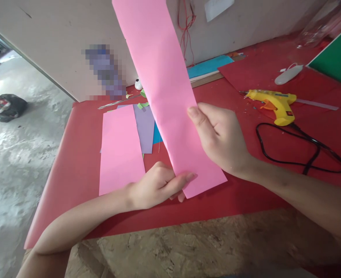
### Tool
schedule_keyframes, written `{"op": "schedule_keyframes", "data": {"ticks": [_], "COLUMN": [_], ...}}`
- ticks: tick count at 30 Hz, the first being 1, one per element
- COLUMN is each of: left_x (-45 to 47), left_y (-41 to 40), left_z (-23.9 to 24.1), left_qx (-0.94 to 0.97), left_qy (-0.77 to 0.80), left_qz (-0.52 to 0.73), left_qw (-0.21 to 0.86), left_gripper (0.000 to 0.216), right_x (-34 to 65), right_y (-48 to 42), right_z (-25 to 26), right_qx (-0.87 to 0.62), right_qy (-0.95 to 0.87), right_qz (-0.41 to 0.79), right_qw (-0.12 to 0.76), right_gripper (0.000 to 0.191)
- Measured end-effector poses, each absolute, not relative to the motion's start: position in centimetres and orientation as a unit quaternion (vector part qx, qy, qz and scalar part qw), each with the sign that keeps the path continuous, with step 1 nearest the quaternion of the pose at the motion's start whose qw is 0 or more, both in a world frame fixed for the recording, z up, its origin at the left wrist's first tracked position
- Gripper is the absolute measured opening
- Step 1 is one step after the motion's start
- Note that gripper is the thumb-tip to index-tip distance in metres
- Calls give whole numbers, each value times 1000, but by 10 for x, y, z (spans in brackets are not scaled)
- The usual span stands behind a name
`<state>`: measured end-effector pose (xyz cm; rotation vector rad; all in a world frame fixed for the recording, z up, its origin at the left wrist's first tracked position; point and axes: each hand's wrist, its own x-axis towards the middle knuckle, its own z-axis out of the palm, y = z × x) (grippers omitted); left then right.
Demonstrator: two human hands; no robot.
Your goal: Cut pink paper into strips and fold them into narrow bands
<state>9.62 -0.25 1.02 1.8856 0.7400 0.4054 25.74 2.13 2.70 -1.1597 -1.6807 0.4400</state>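
A long pink paper strip (161, 85) is held up over the table, rising past the top of the view. My left hand (155, 185) pinches its lower edge, thumb on top and fingers beneath. My right hand (219, 135) grips its right edge, with the thumb pressed on the front face. A second pink sheet (121, 150) lies flat on the red table cover (80, 154), left of the held strip. It partly covers a lilac sheet (145, 129) and a blue one under it.
A yellow glue gun (274, 104) lies at the right, its black cord (297, 150) looping across the cover. Behind are a white object (289, 74), a green board (338, 58) and blue paper (209, 65). The wall is close behind; bare chipboard (187, 247) lies at the front.
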Motion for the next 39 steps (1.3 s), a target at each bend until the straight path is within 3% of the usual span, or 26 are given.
{"op": "schedule_keyframes", "data": {"ticks": [7,15,25,32,39], "left_x": [96,98,97,97,89], "left_y": [0,-1,-2,6,19], "left_z": [9,10,4,5,12], "left_qx": [818,784,838,810,727], "left_qy": [232,238,175,170,327], "left_qz": [204,145,198,82,163], "left_qw": [486,554,477,555,582], "left_gripper": [58,51,49,60,60], "right_x": [259,259,261,267,261], "right_y": [25,26,29,37,30], "right_z": [26,23,22,24,20], "right_qx": [-472,-468,-481,-487,-464], "right_qy": [-700,-697,-686,-680,-704], "right_qz": [193,206,215,188,198], "right_qw": [499,502,501,515,500], "right_gripper": [42,42,44,43,41]}}
